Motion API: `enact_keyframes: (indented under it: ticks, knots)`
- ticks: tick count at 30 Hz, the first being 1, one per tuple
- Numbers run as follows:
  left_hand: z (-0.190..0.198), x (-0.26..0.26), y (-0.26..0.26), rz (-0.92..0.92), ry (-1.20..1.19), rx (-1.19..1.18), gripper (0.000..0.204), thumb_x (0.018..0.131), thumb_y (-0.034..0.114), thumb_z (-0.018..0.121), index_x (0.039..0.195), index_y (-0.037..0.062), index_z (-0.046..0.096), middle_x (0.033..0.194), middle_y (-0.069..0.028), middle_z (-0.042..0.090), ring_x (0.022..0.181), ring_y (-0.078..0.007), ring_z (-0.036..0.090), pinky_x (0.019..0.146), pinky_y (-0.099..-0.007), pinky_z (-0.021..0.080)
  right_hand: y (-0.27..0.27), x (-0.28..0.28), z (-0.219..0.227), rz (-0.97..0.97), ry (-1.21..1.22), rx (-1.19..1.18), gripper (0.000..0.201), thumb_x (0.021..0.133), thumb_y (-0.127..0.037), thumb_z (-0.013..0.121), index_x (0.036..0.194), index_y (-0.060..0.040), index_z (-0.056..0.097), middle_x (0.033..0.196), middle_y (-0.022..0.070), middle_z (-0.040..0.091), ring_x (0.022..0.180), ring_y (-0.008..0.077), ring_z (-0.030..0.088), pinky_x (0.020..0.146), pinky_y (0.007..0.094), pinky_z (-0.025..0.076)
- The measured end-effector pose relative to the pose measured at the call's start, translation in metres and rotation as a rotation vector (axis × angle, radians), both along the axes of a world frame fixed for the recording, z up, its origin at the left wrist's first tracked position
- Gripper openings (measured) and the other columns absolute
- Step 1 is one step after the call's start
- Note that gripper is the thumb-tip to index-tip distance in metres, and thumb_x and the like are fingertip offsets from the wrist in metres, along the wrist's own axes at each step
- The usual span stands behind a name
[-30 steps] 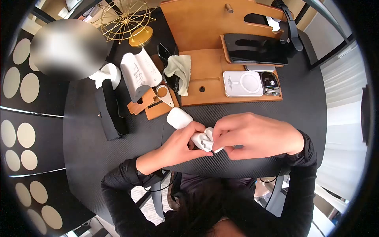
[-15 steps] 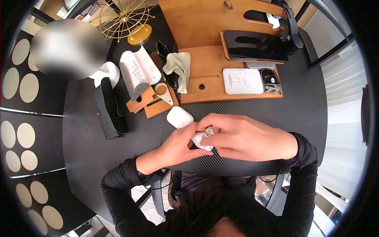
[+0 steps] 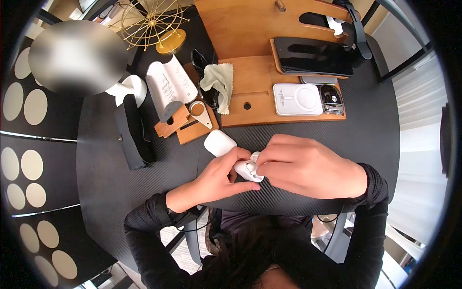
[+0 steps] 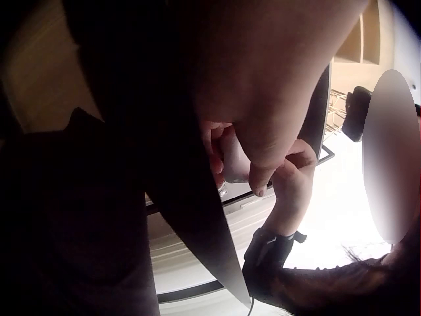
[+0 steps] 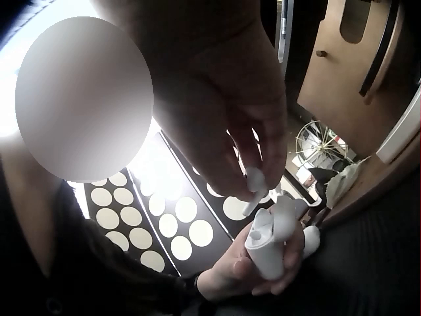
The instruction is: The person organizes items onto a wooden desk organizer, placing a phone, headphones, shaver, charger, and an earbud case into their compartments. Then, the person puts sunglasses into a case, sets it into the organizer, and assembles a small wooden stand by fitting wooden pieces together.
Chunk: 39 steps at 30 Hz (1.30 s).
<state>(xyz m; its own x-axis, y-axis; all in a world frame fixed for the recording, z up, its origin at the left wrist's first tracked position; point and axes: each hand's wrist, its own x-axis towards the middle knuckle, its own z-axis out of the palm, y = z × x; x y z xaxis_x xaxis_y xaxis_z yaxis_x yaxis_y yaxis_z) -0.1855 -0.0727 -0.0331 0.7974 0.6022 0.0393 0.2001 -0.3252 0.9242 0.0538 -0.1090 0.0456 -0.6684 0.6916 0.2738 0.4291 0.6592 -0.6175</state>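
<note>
In the head view my left hand (image 3: 211, 182) grips a small white earbud case (image 3: 248, 171) between thumb and fingers above the table's near part. My right hand (image 3: 314, 168) is at the case's right side, its fingertips close to the opening. The right wrist view shows the case (image 5: 266, 255) with its lid up and a white earbud (image 5: 255, 183) pinched in the right fingers just above it. The left wrist view shows part of the case (image 4: 235, 158) behind the left fingers.
A second white rounded case (image 3: 220, 143) lies just beyond the left hand. Farther back are a black open pouch (image 3: 134, 132), a white tray (image 3: 168, 84), a grey cloth (image 3: 221, 84), and a wooden stand (image 3: 248, 72) holding a white charger (image 3: 298, 99).
The right fingers came in over the case, then drew back a little to the right, uncovering more of it. The left hand keeps its grip, nearly still.
</note>
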Motion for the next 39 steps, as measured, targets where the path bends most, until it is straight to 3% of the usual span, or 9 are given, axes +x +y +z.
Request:
enact_keyframes:
  ticks: [4, 7, 12, 15, 22, 25, 27, 31, 39]
  knots:
    - [-0.009, -0.001, 0.0, 0.007, -0.068, -0.056, 0.053, 0.079, 0.022, 0.085, 0.115, 0.0026, 0.05, 0.102, -0.0072, 0.062, 0.061, -0.0092, 0.051, 0.049, -0.0228, 0.042, -0.003, -0.001, -0.003, 0.027, -0.004, 0.054, 0.019, 0.076, -0.007, 0.064, 0.093, 0.0014, 0.06, 0.091, 0.0102, 0.057, 0.086, 0.0257, 0.056, 0.07, 0.0356, 0.052]
    - [-0.009, -0.002, 0.0, -0.016, -0.066, -0.04, 0.049, 0.083, 0.018, 0.082, 0.116, 0.0025, 0.049, 0.104, -0.0078, 0.063, 0.066, -0.0076, 0.057, 0.05, -0.0218, 0.043, -0.003, -0.001, -0.001, 0.031, -0.087, 0.048, 0.02, 0.075, -0.008, 0.063, 0.093, 0.0012, 0.06, 0.089, 0.0094, 0.055, 0.087, 0.0255, 0.056, 0.069, 0.0348, 0.053]
    - [-0.004, -0.002, 0.002, -0.004, -0.147, -0.185, 0.045, 0.087, 0.007, 0.076, 0.118, 0.0024, 0.044, 0.106, -0.0098, 0.066, 0.095, -0.0126, 0.067, 0.069, -0.0244, 0.052, -0.001, -0.007, -0.008, 0.146, -0.059, 0.245, 0.015, 0.074, -0.01, 0.061, 0.083, 0.0008, 0.056, 0.09, 0.0088, 0.051, 0.089, 0.0248, 0.056, 0.068, 0.0348, 0.053]
    - [-0.003, -0.002, 0.001, -0.002, -0.154, -0.226, 0.044, 0.087, 0.005, 0.075, 0.117, 0.0026, 0.044, 0.105, -0.0095, 0.067, 0.099, -0.0148, 0.067, 0.075, -0.0265, 0.052, -0.001, -0.007, -0.009, 0.16, -0.019, 0.191, 0.015, 0.075, -0.01, 0.061, 0.082, 0.001, 0.053, 0.091, 0.0098, 0.049, 0.089, 0.0263, 0.056, 0.069, 0.0362, 0.053]
    - [-0.004, -0.004, 0.004, -0.069, -0.154, -0.291, 0.049, 0.085, 0.003, 0.076, 0.122, 0.0026, 0.044, 0.108, -0.0109, 0.068, 0.101, -0.0156, 0.067, 0.076, -0.0271, 0.053, 0.006, 0.001, -0.012, 0.22, 0.073, 0.08, 0.016, 0.077, -0.011, 0.061, 0.086, 0.0009, 0.054, 0.092, 0.0112, 0.05, 0.09, 0.0293, 0.057, 0.069, 0.0388, 0.053]
    - [-0.001, -0.003, 0.004, -0.081, -0.144, -0.356, 0.061, 0.083, 0.004, 0.078, 0.132, 0.0032, 0.042, 0.111, -0.0122, 0.068, 0.102, -0.017, 0.067, 0.08, -0.0288, 0.054, 0.006, 0.002, -0.006, 0.256, 0.089, 0.053, 0.017, 0.078, -0.01, 0.061, 0.089, 0.0004, 0.056, 0.093, 0.0109, 0.051, 0.09, 0.029, 0.058, 0.069, 0.0388, 0.053]
    - [-0.004, -0.003, 0.0, -0.107, -0.263, -0.348, 0.072, 0.08, 0.004, 0.08, 0.139, 0.0042, 0.039, 0.113, -0.0128, 0.068, 0.103, -0.0185, 0.068, 0.083, -0.031, 0.056, 0.006, 0.002, -0.005, 0.219, 0.086, 0.087, 0.016, 0.077, -0.009, 0.06, 0.09, -0.0001, 0.056, 0.093, 0.0104, 0.052, 0.09, 0.0289, 0.059, 0.067, 0.0387, 0.053]
    - [-0.008, -0.006, -0.001, -0.095, -0.322, -0.269, 0.073, 0.079, 0.003, 0.082, 0.139, 0.0035, 0.041, 0.114, -0.0131, 0.068, 0.105, -0.0198, 0.068, 0.085, -0.0325, 0.057, 0.01, 0.007, -0.007, 0.156, 0.086, 0.137, 0.017, 0.078, -0.009, 0.061, 0.092, -0.0015, 0.058, 0.093, 0.0098, 0.053, 0.089, 0.0283, 0.06, 0.066, 0.0384, 0.053]
    - [0.003, -0.006, 0.005, -0.15, -0.219, -0.335, 0.072, 0.078, 0.002, 0.082, 0.139, 0.003, 0.043, 0.117, -0.0142, 0.068, 0.104, -0.02, 0.069, 0.086, -0.0325, 0.056, 0.008, 0.004, -0.009, 0.24, 0.138, 0.09, 0.019, 0.081, -0.01, 0.063, 0.097, -0.0004, 0.059, 0.096, 0.0088, 0.055, 0.091, 0.0269, 0.06, 0.065, 0.0365, 0.054]
